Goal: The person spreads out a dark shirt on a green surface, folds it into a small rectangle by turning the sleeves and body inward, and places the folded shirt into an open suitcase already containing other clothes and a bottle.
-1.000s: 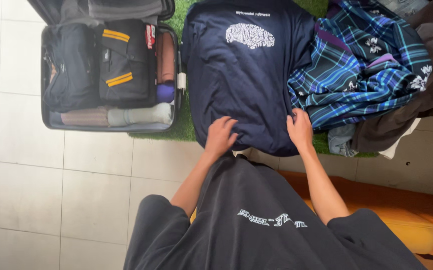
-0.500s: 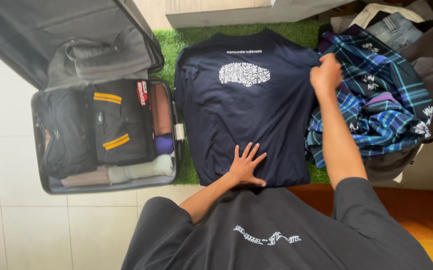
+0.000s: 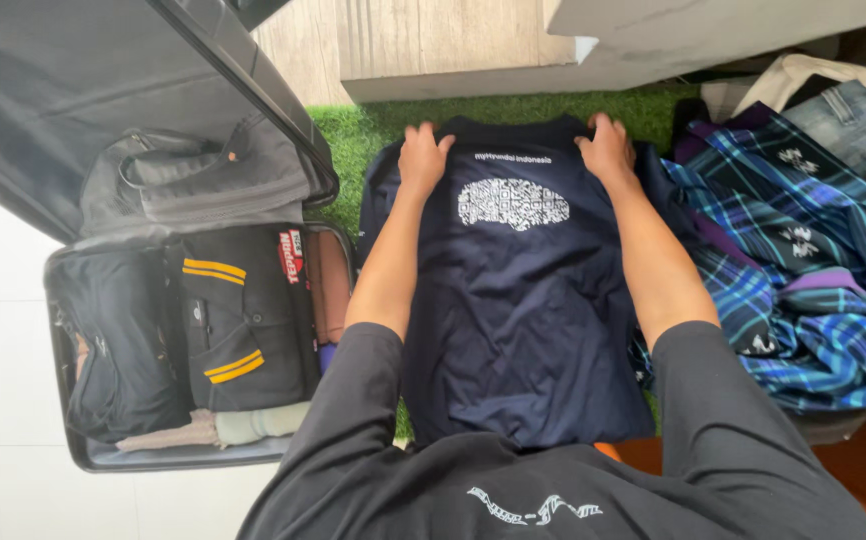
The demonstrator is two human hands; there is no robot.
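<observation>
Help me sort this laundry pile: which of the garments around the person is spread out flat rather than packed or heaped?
The navy T-shirt with the white print, lying flat on the green turf under both hands; the others sit packed or crumpled.
</observation>
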